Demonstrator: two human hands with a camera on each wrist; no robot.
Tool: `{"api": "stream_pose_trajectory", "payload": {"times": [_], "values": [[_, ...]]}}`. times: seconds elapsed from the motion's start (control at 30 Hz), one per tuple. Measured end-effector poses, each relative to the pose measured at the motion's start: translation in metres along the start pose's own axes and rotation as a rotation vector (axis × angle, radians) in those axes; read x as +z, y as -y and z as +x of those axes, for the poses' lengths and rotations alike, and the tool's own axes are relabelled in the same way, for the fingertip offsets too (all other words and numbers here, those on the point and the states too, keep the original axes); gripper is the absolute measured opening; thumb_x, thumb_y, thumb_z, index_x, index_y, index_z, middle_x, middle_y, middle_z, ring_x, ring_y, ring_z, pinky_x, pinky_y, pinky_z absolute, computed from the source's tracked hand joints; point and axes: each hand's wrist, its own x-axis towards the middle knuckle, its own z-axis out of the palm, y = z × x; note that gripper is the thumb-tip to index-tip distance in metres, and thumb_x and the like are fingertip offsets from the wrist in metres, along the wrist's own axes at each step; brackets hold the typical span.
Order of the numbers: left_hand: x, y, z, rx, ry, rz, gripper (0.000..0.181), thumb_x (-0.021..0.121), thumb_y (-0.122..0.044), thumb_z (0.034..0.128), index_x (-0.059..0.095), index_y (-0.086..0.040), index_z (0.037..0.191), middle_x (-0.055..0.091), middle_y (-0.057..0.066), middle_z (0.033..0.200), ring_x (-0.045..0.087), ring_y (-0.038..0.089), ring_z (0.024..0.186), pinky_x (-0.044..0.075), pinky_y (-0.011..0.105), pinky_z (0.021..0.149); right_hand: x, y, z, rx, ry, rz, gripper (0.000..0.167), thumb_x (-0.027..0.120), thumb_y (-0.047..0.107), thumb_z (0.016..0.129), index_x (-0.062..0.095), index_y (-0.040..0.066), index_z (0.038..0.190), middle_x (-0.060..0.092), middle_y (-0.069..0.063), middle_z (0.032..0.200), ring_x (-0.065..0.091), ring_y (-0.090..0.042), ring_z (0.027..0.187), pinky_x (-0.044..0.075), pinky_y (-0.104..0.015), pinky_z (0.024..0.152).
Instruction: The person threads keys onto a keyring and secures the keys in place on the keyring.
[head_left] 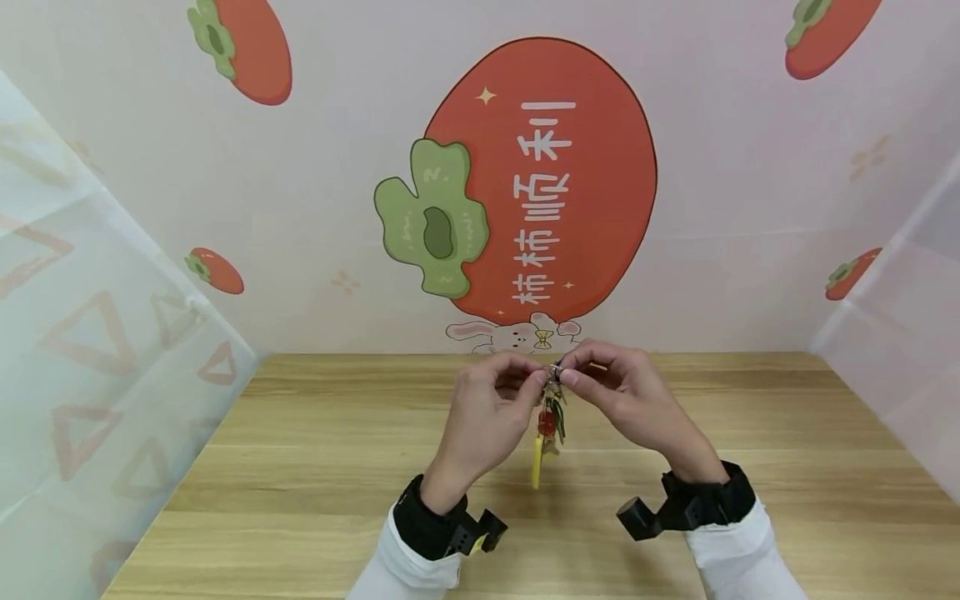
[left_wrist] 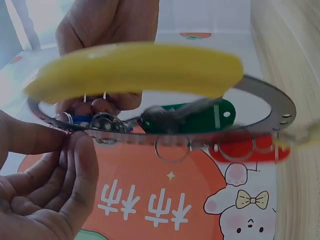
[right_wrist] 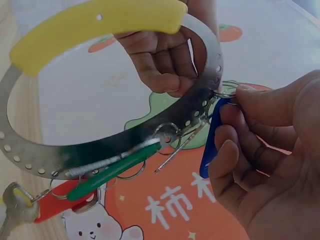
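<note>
A large flat metal key hoop [right_wrist: 30, 162] with small holes and a yellow grip [right_wrist: 100, 32] hangs between my hands above the table. My left hand [head_left: 491, 412] pinches the hoop's edge between thumb and fingers. With thumb and forefinger, my right hand [head_left: 630, 396] pinches a small split ring [right_wrist: 226, 91] at the hoop's rim; a blue key tag [right_wrist: 211, 145] hangs from it beside the curled fingers. Further along the hoop hang a green key tag [right_wrist: 115, 172], a red key tag [right_wrist: 60, 200] and a silver key [right_wrist: 17, 205] on rings. Whether the pinched ring passes through a hole cannot be told.
Below the hands lies a wooden table [head_left: 300, 467]. A pale backdrop [head_left: 720, 208] with a big persimmon print [head_left: 600, 208] rises behind it, and printed side panels [head_left: 97, 333] stand left and right. Each wrist wears a black camera strap [head_left: 431, 521].
</note>
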Motion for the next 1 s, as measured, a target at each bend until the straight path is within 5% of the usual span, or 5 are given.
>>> {"api": "stream_pose_trajectory", "payload": {"times": [0.13,0.47,0.67,1.0], "values": [[-0.0011,0.0014,0.0000,0.052,-0.012,0.035,0.005,0.067,-0.003,0.0958,0.072,-0.001,0.097,0.072,0.006,0.089,0.068,0.014,0.078,0.058,0.028,0.072,-0.0001,-0.0006,0.0006,-0.054,-0.018,-0.016,0.012,0.062,-0.006,0.097,0.071,0.001,0.101,0.067,-0.012,0.095,0.063,-0.017,0.086,0.056,-0.028,0.077],[-0.0041,0.0048,0.0022,0.316,0.014,0.185,0.006,0.067,0.003,0.0906,0.071,-0.002,0.090,0.069,0.000,0.082,0.063,0.006,0.069,0.055,0.020,0.065,0.0038,0.0002,0.0000,-0.177,-0.095,-0.133,0.018,0.065,-0.010,0.093,0.071,0.007,0.096,0.066,-0.004,0.091,0.059,-0.018,0.079,0.053,-0.024,0.069],[-0.0039,0.0021,0.0017,0.322,0.050,0.198,0.007,0.067,0.004,0.0891,0.071,-0.002,0.089,0.069,0.000,0.078,0.063,0.004,0.067,0.055,0.019,0.064,0.0056,0.0000,-0.0003,-0.180,-0.083,-0.169,0.016,0.067,-0.008,0.093,0.070,0.007,0.096,0.066,-0.001,0.091,0.060,-0.017,0.079,0.054,-0.026,0.070],[-0.0046,0.0008,0.0010,0.274,0.036,0.216,0.007,0.069,0.003,0.0881,0.073,-0.003,0.089,0.069,-0.001,0.077,0.062,0.004,0.066,0.055,0.019,0.062,-0.0024,0.0004,-0.0017,-0.038,0.072,-0.050,0.012,0.060,-0.001,0.100,0.068,0.008,0.101,0.062,-0.005,0.091,0.058,-0.024,0.082,0.050,-0.029,0.070]]}}
